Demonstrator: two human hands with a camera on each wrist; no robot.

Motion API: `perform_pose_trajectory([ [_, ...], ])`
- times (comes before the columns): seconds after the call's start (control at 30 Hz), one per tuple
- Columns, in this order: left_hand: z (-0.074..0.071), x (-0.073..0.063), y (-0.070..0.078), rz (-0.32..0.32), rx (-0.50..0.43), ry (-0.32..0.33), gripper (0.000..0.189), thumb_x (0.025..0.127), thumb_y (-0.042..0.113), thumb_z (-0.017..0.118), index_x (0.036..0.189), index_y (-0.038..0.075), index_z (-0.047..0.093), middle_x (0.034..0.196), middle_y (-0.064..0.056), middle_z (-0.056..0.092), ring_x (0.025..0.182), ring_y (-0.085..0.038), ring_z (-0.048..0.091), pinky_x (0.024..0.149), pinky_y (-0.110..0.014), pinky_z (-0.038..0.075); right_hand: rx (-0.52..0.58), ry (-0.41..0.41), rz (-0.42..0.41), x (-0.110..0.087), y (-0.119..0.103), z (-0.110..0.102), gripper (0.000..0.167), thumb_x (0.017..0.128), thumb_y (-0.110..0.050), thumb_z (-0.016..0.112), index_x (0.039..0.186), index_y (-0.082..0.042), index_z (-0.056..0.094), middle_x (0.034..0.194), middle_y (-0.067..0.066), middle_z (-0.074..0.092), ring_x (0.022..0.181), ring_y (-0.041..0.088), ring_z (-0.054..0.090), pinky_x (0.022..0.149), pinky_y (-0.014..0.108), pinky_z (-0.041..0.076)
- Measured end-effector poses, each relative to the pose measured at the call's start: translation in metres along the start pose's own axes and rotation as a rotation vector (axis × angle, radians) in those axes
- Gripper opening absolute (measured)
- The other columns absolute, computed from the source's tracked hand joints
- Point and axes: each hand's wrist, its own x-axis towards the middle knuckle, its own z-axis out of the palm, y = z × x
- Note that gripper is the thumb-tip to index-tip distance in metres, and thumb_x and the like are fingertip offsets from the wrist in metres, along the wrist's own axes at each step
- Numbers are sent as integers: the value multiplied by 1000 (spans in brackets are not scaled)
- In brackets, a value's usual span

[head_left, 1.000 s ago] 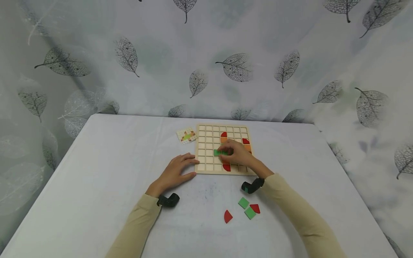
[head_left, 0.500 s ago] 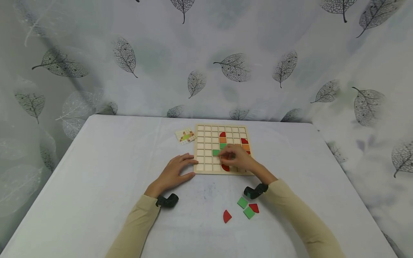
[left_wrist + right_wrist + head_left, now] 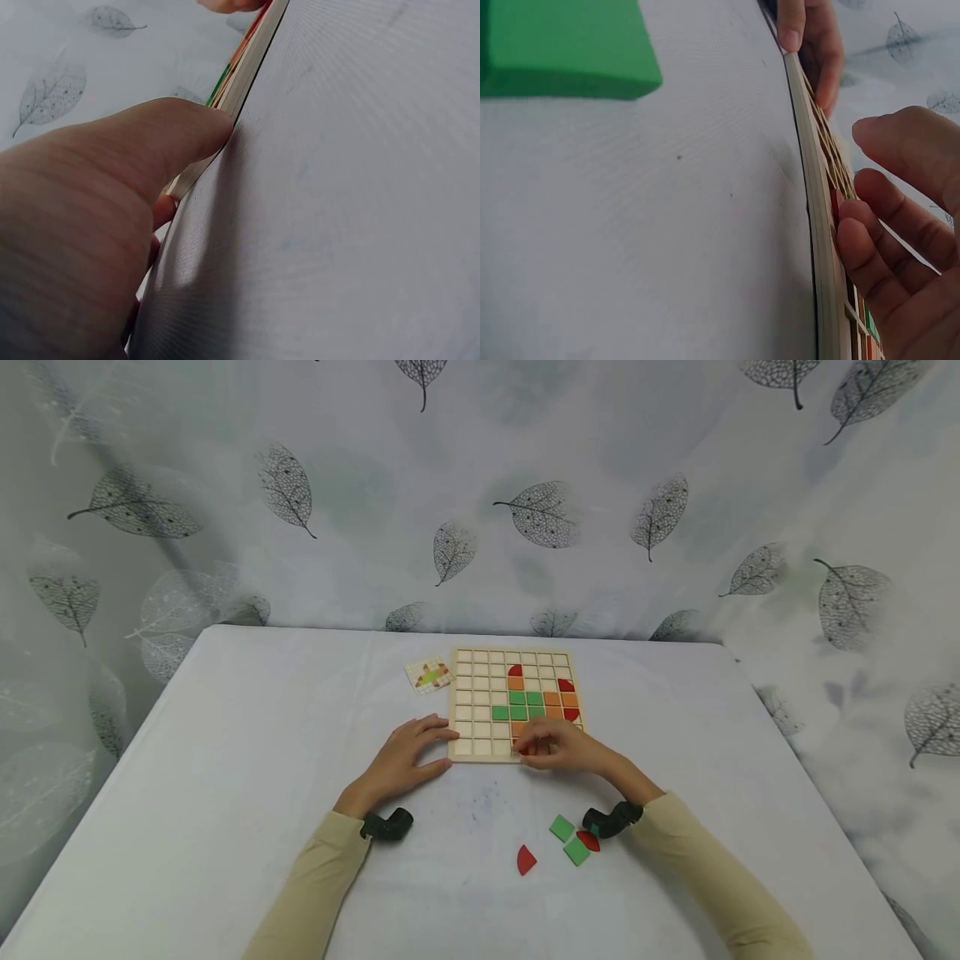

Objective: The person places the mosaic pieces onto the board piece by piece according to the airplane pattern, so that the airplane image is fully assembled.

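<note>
A light wooden grid board (image 3: 481, 682) lies flat on the table, with green squares (image 3: 518, 713), orange squares (image 3: 552, 699) and red quarter-round pieces (image 3: 566, 685) set in its cells. My left hand (image 3: 408, 753) rests at the board's left side, fingers extended; its thumb touches the front edge in the left wrist view. Over the near part of the board is my right hand (image 3: 566, 747), partly hiding a red piece there. In the right wrist view its thumb and loosely bent fingers stand apart, fingertips right at that red piece (image 3: 835, 202), holding nothing.
A small pattern card (image 3: 430, 675) lies at the board's upper left. Nearer the person are two loose green squares (image 3: 577, 851), one red piece (image 3: 588, 841) beside them partly under the right wrist camera (image 3: 613, 819), and another red piece (image 3: 527, 860).
My right hand has moved from the green squares toward the board's near edge, uncovering green and orange pieces. My left hand has stayed in place.
</note>
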Motion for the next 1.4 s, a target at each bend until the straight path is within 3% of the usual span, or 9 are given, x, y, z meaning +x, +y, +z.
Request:
perform_pose_trajectory([
  [0.3,-1,0,0,9,-6,9,40,91,26,70,129,16,62,142,-8,51,142,-27,35,117,-52,22,39,-73,8,-17,25,4,18,83,8,72,101,7,69,91,18,64,75,20,57,66,22,52],
  [0.57,-1,0,0,5,-6,5,41,91,26,70,129,16,62,143,-9,50,142,-28,34,117,-51,21,53,-217,47,-31,24,-3,19,85,-9,76,104,-6,72,94,7,65,76,13,58,67,22,52],
  [0.9,-1,-1,1,1,-10,4,41,91,26,70,129,15,62,143,-9,50,142,-28,34,117,-51,21,102,-398,89,-48,21,-8,21,86,-17,77,105,-9,72,101,5,65,84,20,57,74,24,52],
  [1.07,-1,-1,2,-4,-9,-5,41,91,26,70,129,15,62,143,-10,50,142,-28,34,117,-51,21,107,-437,77,-55,23,-7,24,85,-13,76,109,-10,71,107,3,64,91,21,55,79,25,51],
  [1.4,-1,0,2,-6,-1,1,41,91,26,70,129,15,62,143,-10,50,142,-28,35,117,-51,21,65,-408,-25,-60,25,-2,25,87,-16,75,111,-12,70,109,4,63,94,18,54,80,26,50],
])
